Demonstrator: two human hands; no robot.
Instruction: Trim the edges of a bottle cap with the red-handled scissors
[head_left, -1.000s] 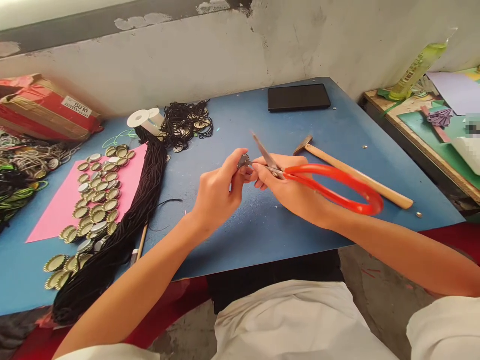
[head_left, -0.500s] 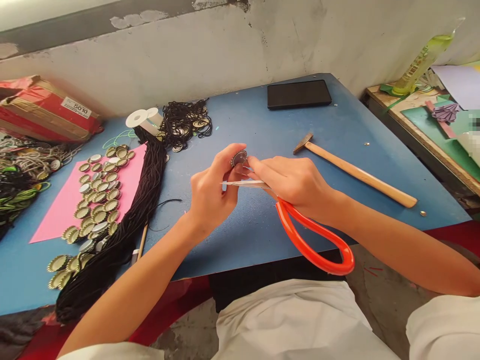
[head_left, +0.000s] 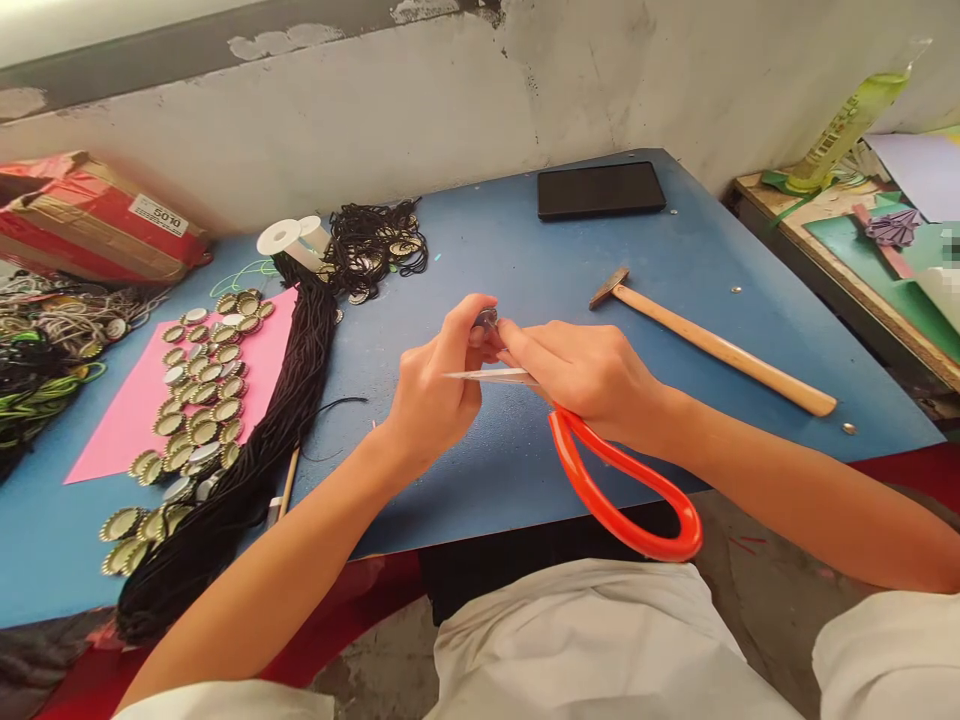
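Pinched between the thumb and fingers of my left hand (head_left: 435,385) is a dark bottle cap (head_left: 487,318), held above the blue table (head_left: 457,490). My right hand (head_left: 581,365) grips scissors (head_left: 667,547); their red looped handle hangs below the palm and the thin blades point left across my left fingers. The right fingertips meet the cap as well and cover part of it. Whether a cord runs through the cap cannot be made out.
Several bottle caps (head_left: 202,430) lie on pink paper (head_left: 112,430) at the left, beside a long black cord bundle (head_left: 300,370). White spools (head_left: 281,237) and tangled black cords (head_left: 371,235) sit behind. A hammer (head_left: 720,345) and a black phone (head_left: 600,190) rest at the right.
The bottle cap has turned and shows less of its face, with my fingers closed further over it. Both hands have dropped slightly, and the scissors have stayed in my right hand.
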